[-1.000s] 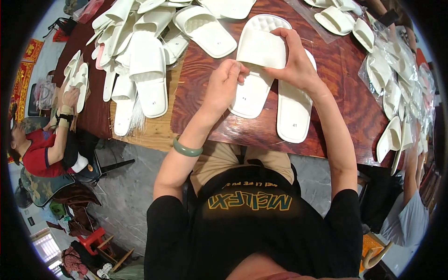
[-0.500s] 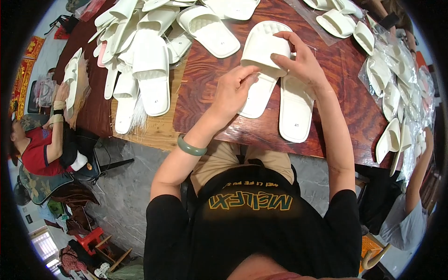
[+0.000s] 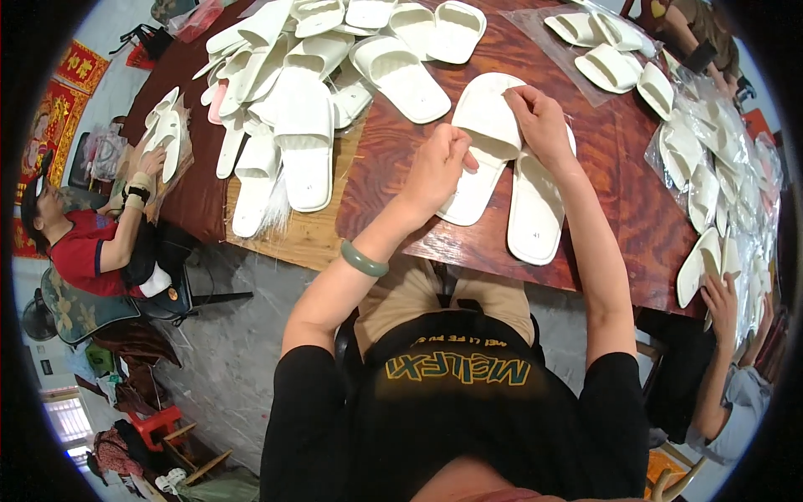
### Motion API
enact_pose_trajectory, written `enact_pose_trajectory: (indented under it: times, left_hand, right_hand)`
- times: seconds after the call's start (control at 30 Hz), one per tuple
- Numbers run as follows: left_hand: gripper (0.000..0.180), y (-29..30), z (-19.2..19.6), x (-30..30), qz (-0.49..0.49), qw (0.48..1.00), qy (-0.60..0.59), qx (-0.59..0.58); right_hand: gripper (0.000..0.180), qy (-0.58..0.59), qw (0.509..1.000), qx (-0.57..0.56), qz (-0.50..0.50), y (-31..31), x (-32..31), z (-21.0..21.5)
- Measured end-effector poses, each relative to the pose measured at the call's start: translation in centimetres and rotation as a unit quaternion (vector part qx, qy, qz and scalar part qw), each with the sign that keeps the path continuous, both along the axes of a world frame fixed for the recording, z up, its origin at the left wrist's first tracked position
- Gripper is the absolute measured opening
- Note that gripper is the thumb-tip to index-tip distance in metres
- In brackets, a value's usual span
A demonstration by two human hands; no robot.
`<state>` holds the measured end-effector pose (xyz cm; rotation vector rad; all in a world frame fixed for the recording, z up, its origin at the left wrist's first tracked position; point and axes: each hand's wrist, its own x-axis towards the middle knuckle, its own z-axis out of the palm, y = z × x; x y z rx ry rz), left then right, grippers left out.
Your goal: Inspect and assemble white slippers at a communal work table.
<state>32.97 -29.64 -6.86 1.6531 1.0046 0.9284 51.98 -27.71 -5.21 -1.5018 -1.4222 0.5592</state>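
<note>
On the dark red wooden counter [image 3: 619, 192], two white slippers lay side by side in front of the person. The left hand [image 3: 437, 165] was closed on the nearer slipper [image 3: 483, 142], fingers curled over its left edge near the heel end, thumb on top. The right hand [image 3: 542, 124] pinched the same slipper's strap at the toe end, fingertips pressed down on it. That slipper sat tilted, its toe pointing away and to the right, partly overlapping the second slipper [image 3: 535, 213], which lay flat just beside it with its sole side up and its heel near the counter's front edge. A green bangle [image 3: 364, 259] ringed the left wrist.

Farther left, a heap of white slippers [image 3: 293, 92] was piled loosely across the counter and onto a paler wooden board [image 3: 314, 234] — some upright, some on their sides. More slippers in clear plastic bags [image 3: 711, 159] crowded the right edge, and a few lay on a plastic sheet at the far side.

At the left edge, a seated person in a red shirt [image 3: 79, 251] held a pair of white slippers up — well apart from the central pair. At the lower right, another person's hand [image 3: 721, 301] touched a bagged slipper.
</note>
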Motion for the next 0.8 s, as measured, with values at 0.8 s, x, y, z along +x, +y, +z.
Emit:
enact_pose_trajectory:
  times: [0.8]
  left_hand:
    - [0.019,-4.5,4.9,-3.2,-0.262,0.939,-0.005,-0.224]
  right_hand:
    - [0.008,-0.126,0.954,0.053,0.266,-9.8,0.7,3.0]
